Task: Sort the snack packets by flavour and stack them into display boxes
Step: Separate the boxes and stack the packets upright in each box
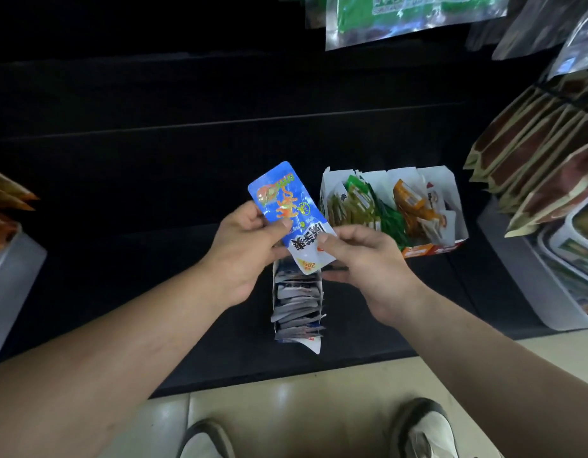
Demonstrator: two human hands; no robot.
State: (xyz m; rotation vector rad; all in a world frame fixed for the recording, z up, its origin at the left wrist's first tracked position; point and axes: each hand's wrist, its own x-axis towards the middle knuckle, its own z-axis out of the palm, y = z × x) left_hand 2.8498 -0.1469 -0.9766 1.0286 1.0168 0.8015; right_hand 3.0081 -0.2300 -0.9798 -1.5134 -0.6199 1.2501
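Shoes (424,431): 6 o'clock.
Narrow box (314,345): centre, far end behind hands.
Left hand (243,249), right hand (371,262): both pinch blue packet (282,193) above that box.
Mixed box (451,183): 2 o'clock.
Packet look: glossy blue, white lower end, tilted.

The blue packet (286,206) carries the only print that comes near to legible. On its white lower end stand large black Chinese characters, seen upside down and too blurred to read with certainty. At its bottom corner a small orange mark reads "20", followed by a sign I cannot make out. Its blue part bears orange lettering and a small round green badge, both illegible. The green bag (401,14) hanging above the shelf's back edge shows a block of white print, unreadable. The wide display box (431,249) has pale lettering on its orange front wall, also unreadable. The packets (295,292) in the narrow box (274,282) near the shelf's front edge show dark print, too small to read.
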